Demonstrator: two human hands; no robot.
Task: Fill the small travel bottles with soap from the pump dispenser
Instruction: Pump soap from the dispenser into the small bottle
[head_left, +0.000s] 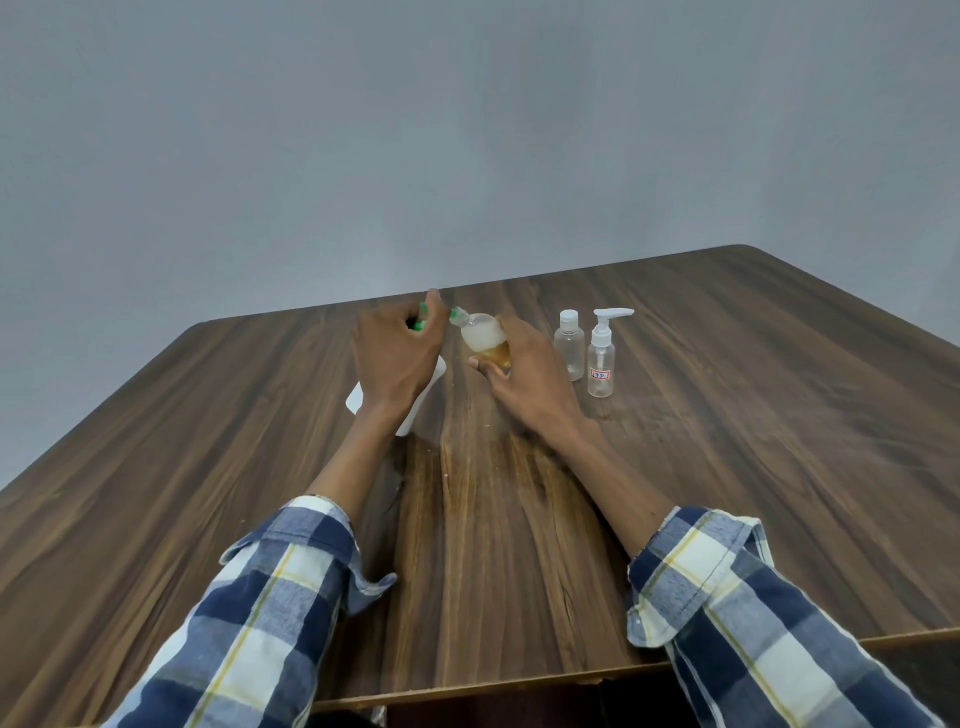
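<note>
Left of centre on the worktop (208, 467), the left hand (397, 364) curls round a green pump head (422, 318) above a white dispenser (423, 400). Just right, the right hand (524, 369) grips a tilted bottle (483, 335) holding amber soap. Further right stand a capped bottle (569, 345) and a spray bottle (601, 356).

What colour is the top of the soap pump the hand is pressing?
Green, seen in the head view: the pump top peeks out under the left hand.
</note>
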